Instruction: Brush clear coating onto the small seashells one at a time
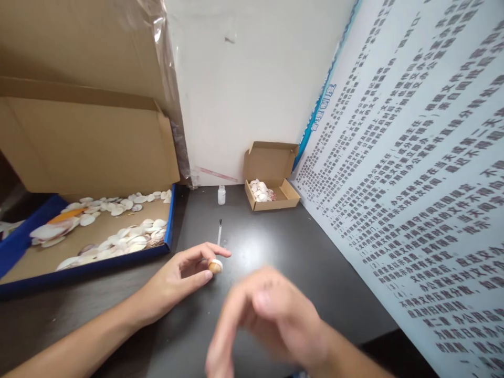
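Between the thumb and fingers of my left hand [179, 281] is a small shell [215, 266], brownish with a white edge, held just over the dark table. My index finger stretches out above it. Nearer to the camera, my right hand [271, 320] is raised and blurred, with its fingers bent downward and apart from the thumb; I see nothing in it. Beyond my left fingers a thin brush with a dark tip [219, 231] lies on the table. A small clear bottle with white contents [221, 195] stands farther back.
On the left, a large blue-edged cardboard box [171, 220] holds many pale shells [137, 243]. A small open cardboard box [285, 202] with shells [260, 191] sits at the back of the table [315, 252]. A printed panel [413, 157] borders the right side.
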The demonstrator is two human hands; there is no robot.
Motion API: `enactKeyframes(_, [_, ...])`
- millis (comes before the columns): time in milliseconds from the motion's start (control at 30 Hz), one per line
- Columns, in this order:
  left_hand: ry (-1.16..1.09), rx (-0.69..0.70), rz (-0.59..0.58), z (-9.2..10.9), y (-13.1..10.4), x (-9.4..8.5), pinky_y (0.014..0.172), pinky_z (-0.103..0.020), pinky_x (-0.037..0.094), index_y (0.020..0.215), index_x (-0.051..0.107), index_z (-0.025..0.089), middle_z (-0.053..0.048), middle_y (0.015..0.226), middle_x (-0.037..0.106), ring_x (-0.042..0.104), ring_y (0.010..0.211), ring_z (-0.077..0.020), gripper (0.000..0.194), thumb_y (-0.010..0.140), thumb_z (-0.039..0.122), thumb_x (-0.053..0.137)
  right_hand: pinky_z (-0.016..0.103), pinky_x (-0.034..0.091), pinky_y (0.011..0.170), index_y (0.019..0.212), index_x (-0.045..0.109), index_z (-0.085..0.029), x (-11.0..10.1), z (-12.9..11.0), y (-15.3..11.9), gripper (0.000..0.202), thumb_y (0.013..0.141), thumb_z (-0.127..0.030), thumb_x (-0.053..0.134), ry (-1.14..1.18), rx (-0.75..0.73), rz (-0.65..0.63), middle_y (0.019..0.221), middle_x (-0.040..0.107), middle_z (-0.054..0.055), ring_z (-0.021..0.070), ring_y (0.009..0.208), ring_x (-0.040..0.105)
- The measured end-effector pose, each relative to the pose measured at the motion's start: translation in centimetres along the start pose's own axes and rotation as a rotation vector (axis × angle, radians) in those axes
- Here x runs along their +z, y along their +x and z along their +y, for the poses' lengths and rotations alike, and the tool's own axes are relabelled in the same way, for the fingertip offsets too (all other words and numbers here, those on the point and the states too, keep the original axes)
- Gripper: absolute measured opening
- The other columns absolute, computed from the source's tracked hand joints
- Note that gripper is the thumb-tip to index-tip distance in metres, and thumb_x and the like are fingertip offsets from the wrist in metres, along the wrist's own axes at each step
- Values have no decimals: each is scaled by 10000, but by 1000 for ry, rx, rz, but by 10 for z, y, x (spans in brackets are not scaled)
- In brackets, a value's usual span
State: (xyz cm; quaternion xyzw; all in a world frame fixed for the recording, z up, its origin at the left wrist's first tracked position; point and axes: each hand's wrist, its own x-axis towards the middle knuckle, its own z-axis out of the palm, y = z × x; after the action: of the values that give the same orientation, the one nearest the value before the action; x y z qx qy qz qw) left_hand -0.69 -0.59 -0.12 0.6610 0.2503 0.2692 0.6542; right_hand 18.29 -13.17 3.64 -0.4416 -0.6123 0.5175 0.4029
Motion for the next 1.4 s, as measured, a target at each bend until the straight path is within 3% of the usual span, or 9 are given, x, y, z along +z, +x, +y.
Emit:
enactKeyframes(100, [-97, 6, -9, 10, 0, 3, 988, -378, 418, 831, 635, 194, -86, 1261, 623, 562, 1153, -269, 202, 840, 384, 702, 304, 536, 698, 816, 649, -173, -20, 3, 44, 252, 937, -282, 457, -31, -134, 170, 723, 685, 26, 165, 696, 660])
enactKeyframes(167, [-177, -9, 9, 14, 0, 4, 1035, -395, 390, 840, 658, 207, -63, 1307, 607, 542, 1200, -274, 151, 835, 348, 711, 300, 507, 713, 863, 621, -189, -27, 10, 59, 81, 836, -213, 549, -314, -258, 255, 789, 666, 26, 167, 732, 624])
enactKeyframes(300, [-291, -46, 67, 14, 0, 5, 1087, -411, 344, 829, 678, 228, -35, 1357, 587, 511, 1242, -267, 108, 810, 316, 736, 299, 487, 692, 1024, 560, -213, -29, 20, 69, 245, 780, -217, 587, -726, -392, 261, 950, 633, 49, 189, 804, 605])
enactKeyframes(467, [-291, -23, 27, 12, 2, 9, 1089, -415, 331, 823, 684, 217, -62, 1306, 623, 463, 1305, -290, 122, 806, 323, 742, 287, 478, 651, 1045, 578, -212, -27, 27, 83, 235, 855, -346, 614, -904, -397, 230, 933, 634, 52, 191, 761, 612])
enactKeyframes(600, [-285, -21, 2, 18, 5, 11, 1056, -413, 355, 832, 678, 204, -90, 1300, 628, 492, 1280, -301, 142, 809, 331, 737, 289, 478, 671, 940, 635, -205, -30, 33, 89, 138, 937, -326, 569, -861, -431, 245, 848, 677, 57, 191, 742, 630])
enactKeyframes(767, [-221, -112, -12, 30, 11, -4, 1065, -418, 341, 842, 659, 193, -113, 1317, 610, 502, 1269, -289, 145, 837, 330, 707, 304, 518, 728, 1014, 631, -204, -51, 35, 92, 112, 936, -220, 552, -733, -469, 275, 903, 706, 72, 204, 814, 666])
enactKeyframes(900, [-139, -125, 87, 24, 18, -14, 884, -318, 426, 860, 625, 193, -63, 1110, 636, 576, 946, -186, 184, 858, 369, 676, 311, 522, 703, 1053, 608, -218, -65, 32, 90, 122, 948, -232, 546, -628, -439, 378, 873, 677, 56, 187, 731, 642])
enactKeyframes(1100, [-135, -251, 122, 2, 18, -12, 632, -232, 374, 862, 504, 192, 34, 771, 464, 443, 679, -111, 294, 884, 460, 621, 252, 421, 498, 921, 599, -214, -55, 54, 82, 269, 1029, -255, 356, -257, -230, 399, 643, 552, -9, 130, 516, 522])
enactKeyframes(1400, [-70, -242, 89, 0, 17, -13, 662, -242, 325, 829, 478, 179, 33, 788, 444, 384, 713, -118, 363, 876, 523, 587, 223, 418, 513, 895, 651, -217, -56, 59, 86, 131, 939, -313, 575, -285, -239, 328, 626, 595, -25, 115, 520, 531])
